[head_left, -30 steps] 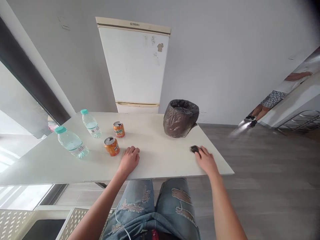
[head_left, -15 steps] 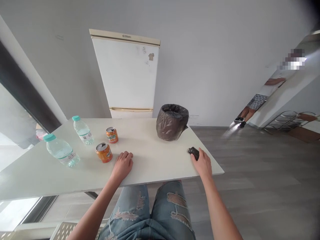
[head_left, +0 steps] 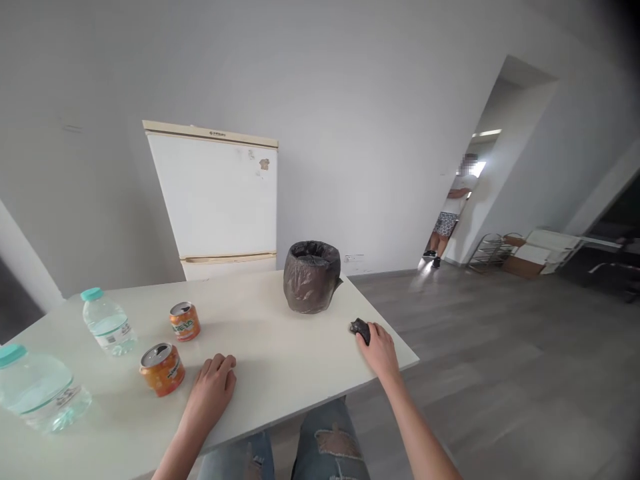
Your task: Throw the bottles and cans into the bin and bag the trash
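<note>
My left hand [head_left: 212, 384] rests on the white table [head_left: 280, 360] with its fingers curled loosely and nothing in it, just right of the nearer orange can [head_left: 162, 369]. My right hand [head_left: 381, 347] lies near the table's right edge, its fingertips closed on a small dark object [head_left: 360, 327]. A second orange can [head_left: 185, 321] stands further back. Two water bottles with teal caps stand at the left, one [head_left: 106, 323] further back and one [head_left: 37, 388] near the frame's edge. A small bin lined with a dark bag [head_left: 311, 276] stands at the back of the table.
A white fridge [head_left: 215, 197] stands against the wall behind the table. Grey wood floor spreads to the right. A person [head_left: 453, 210] stands in a far doorway. A wire rack [head_left: 489, 251] and boxes [head_left: 533, 253] sit along the right wall.
The view has tilted up and swung right, so the table has slid down and left in the picture. Both hands have kept their places on the table.
</note>
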{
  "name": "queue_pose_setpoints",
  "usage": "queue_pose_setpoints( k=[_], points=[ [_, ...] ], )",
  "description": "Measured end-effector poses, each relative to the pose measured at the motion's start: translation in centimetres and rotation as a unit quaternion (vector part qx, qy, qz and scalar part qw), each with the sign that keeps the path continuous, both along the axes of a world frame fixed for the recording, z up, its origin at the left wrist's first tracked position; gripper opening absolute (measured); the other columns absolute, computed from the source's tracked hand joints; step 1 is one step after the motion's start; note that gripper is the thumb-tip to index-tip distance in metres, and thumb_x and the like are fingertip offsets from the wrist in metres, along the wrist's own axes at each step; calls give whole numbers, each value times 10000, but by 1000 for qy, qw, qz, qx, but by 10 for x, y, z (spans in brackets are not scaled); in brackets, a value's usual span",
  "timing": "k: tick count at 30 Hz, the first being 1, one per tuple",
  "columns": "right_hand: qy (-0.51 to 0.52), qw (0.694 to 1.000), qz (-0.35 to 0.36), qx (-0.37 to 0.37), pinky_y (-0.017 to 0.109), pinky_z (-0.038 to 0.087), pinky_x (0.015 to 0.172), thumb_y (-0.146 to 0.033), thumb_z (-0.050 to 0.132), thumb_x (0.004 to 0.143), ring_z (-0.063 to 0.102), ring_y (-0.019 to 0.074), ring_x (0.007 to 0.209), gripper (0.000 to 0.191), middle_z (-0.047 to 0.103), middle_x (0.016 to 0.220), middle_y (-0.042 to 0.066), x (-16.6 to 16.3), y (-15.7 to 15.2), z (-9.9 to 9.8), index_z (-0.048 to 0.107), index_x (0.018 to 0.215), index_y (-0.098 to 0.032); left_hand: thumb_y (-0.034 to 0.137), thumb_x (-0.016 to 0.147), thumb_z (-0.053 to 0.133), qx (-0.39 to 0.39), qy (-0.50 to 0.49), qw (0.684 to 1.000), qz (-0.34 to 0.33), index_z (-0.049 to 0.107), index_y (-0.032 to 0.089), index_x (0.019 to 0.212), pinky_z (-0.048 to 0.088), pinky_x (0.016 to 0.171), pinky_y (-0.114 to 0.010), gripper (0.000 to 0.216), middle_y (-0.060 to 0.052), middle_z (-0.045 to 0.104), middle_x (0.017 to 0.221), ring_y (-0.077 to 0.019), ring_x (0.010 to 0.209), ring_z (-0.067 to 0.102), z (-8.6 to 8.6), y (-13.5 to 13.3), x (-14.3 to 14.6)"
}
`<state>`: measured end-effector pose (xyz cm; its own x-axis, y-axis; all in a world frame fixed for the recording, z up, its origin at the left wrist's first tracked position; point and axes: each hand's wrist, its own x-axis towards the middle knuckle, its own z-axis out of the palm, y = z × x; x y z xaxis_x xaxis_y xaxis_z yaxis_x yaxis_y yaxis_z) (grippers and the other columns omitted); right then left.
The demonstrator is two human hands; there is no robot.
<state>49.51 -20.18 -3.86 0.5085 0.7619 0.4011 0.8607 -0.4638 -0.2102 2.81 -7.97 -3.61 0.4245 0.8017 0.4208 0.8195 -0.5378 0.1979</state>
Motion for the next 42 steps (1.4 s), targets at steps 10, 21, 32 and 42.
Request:
queue_pose_setpoints(
  k=[10, 21, 32, 42],
  points=[
    [13, 999, 14, 50, 529, 431, 1159, -474, 488, 1031, 513, 381, 1439, 593, 573, 1521, 223, -1, -2, 0, 489, 1524, -144, 163, 979, 439, 13, 20, 1000, 0, 661, 214, 1019, 481, 863, -397, 231, -83, 658, 1026, -273, 971, 619, -3, 5, -1],
    [-110, 964, 87, 226, 719, 361, 1172, -416, 453, 1074, 504, 404, 1433, 403, 627, 1448, 205, -17, -3, 15, 578, 1386, -194, 125, 972, 436, -2, 24, 1000, 8, 646, 202, 1044, 473, 873, -401, 235, -90, 651, 1053, -285, 1008, 612, 7, -6, 2],
    [-98, 925, 298, 215, 636, 277, 1285, -437, 540, 1069, 538, 348, 1413, 507, 600, 1494, 192, -75, 116, 196, 509, 1498, -169, 113, 964, 424, -34, 7, 999, 2, 629, 203, 1040, 456, 907, -396, 236, -88, 648, 1057, -271, 1011, 587, 10, -7, 3],
    [-36, 911, 377, 164, 497, 442, 971, -283, 686, 1009, 632, 300, 993, 101, 737, 1002, 101, -130, 139, 195, 679, 1037, -186, 133, 957, 441, -37, -6, 999, -4, 649, 211, 1025, 462, 907, -417, 232, -102, 658, 1049, -281, 1003, 581, 18, -9, 4]
  ],
)
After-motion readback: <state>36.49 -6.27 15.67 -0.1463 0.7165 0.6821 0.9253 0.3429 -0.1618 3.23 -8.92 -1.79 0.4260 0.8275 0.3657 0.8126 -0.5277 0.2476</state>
